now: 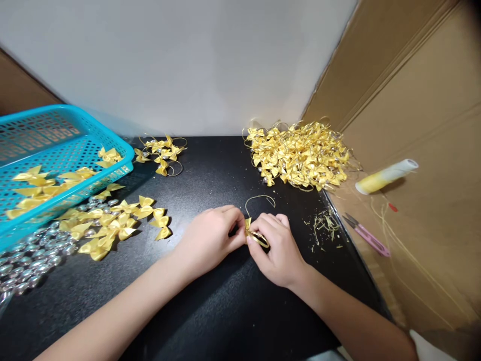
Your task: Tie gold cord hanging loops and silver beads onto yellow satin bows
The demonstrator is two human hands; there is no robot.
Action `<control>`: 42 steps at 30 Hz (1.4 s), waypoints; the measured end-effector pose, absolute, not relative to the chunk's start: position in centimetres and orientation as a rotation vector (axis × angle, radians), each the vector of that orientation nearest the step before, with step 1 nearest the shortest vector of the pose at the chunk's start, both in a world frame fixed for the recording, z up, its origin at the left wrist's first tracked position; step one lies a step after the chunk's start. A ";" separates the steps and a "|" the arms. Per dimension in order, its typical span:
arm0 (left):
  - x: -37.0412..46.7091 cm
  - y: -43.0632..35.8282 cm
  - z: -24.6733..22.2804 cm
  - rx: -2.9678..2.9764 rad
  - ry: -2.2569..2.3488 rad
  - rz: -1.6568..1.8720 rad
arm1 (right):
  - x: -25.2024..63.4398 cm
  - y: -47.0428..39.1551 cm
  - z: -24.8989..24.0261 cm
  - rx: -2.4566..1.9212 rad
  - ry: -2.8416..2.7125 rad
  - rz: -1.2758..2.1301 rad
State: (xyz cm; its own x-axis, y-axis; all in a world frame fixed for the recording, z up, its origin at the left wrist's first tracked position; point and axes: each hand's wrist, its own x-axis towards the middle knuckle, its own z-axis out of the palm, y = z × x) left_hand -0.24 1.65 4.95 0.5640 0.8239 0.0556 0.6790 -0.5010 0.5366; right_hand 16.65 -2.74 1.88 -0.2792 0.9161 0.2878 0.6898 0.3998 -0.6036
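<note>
1. The yellow bow (248, 223) sits low over the middle of the worktop (210, 170), between the left hand (212, 233) and the right hand (277, 245).
2. Left fingers: thumb and forefinger are pinched narrow on the bow's near side. A light, steady pinch should serve best here, since hard pressure could crease the ribbon.
3. Right fingers: thumb and forefinger close on a gold loop (262, 239) beside the bow; whether it is cord or ribbon, I cannot tell. Better to let these fingers do the fine moving while the left ones stay put as the anchor.
4. A thin gold cord (259, 196) arcs up beyond the fingertips. Leaving it free of the knuckles would help avoid a snag or twist.
5. Where the fingers meet, the bow's centre is mostly hidden, so working by feel and tightening gradually looks wise.
6. Keeping the wrists low over the worktop should steady both pinches, well apart from the pile of bows (300, 156) at the far right and the pink snips (367, 235).
</note>
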 end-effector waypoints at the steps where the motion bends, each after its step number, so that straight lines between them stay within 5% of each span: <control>1: -0.2 1.6 5.0 2.332 1.216 0.428 | 16.6 -2.8 1.9 -1.388 -2.042 0.475; 15: 0.3 0.9 5.4 2.208 1.296 0.451 | 16.4 -3.1 1.5 -1.211 -1.850 0.126; 42: -0.3 1.2 6.5 2.160 1.280 0.376 | 16.4 -2.7 0.8 -1.125 -1.731 0.162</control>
State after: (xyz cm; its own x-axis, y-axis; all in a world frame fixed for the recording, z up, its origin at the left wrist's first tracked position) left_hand -0.29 1.24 6.46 0.4961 0.8664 -0.0562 0.6984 -0.3598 0.6187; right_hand 16.36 -2.73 0.84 -0.0431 0.7402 0.6710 0.6031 0.5547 -0.5733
